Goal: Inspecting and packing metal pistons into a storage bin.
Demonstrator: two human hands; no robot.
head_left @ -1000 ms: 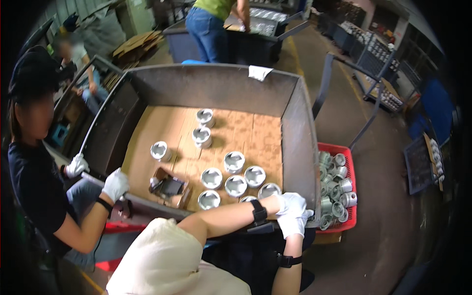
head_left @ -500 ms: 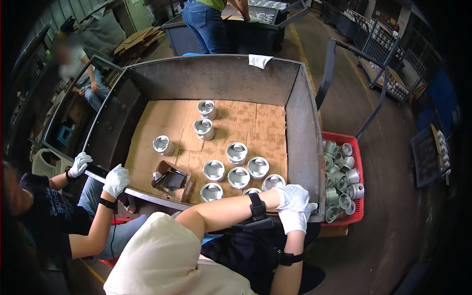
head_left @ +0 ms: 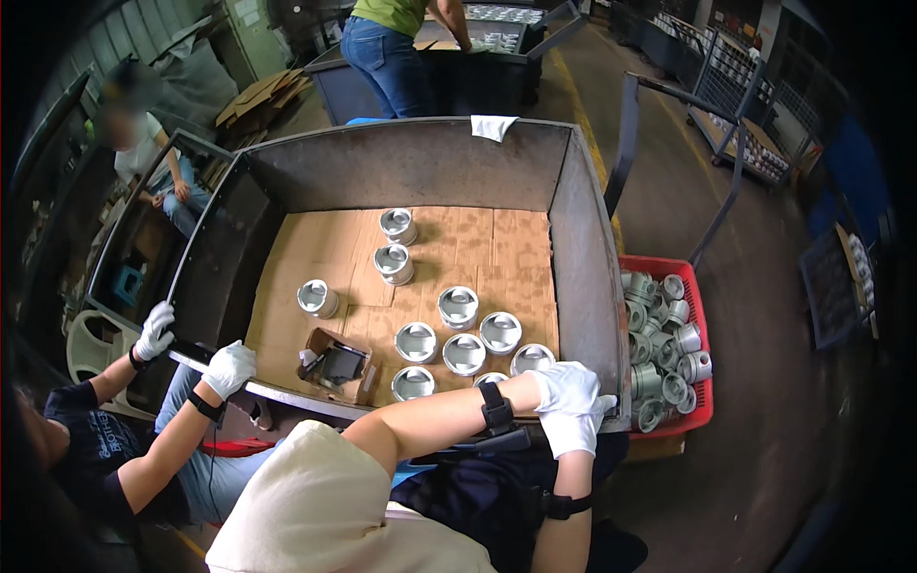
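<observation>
Floor [head_left: 755,382]: was dark. Bin [head_left: 411,167]: held pistons [head_left: 458,306], one partly hidden by the left forearm [head_left: 435,420]. Left hand [head_left: 564,384], right hand [head_left: 571,432]: overlapped at bin's near right corner; openness, hold could not be told.

Passable beyond the overlapping gloved hands [head_left: 567,411], over bare cardboard [head_left: 521,253]; obstructed just to their left by clustered metal pistons [head_left: 464,354], bounded closely on their right by the bin's grey side wall [head_left: 585,286].

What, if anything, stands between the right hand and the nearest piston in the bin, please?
The left hand does: it overlaps the right hand, on the side toward the nearest piston. Nothing visible stands between the left hand and that piston. The hands hide part of the bin's near rim.
</observation>
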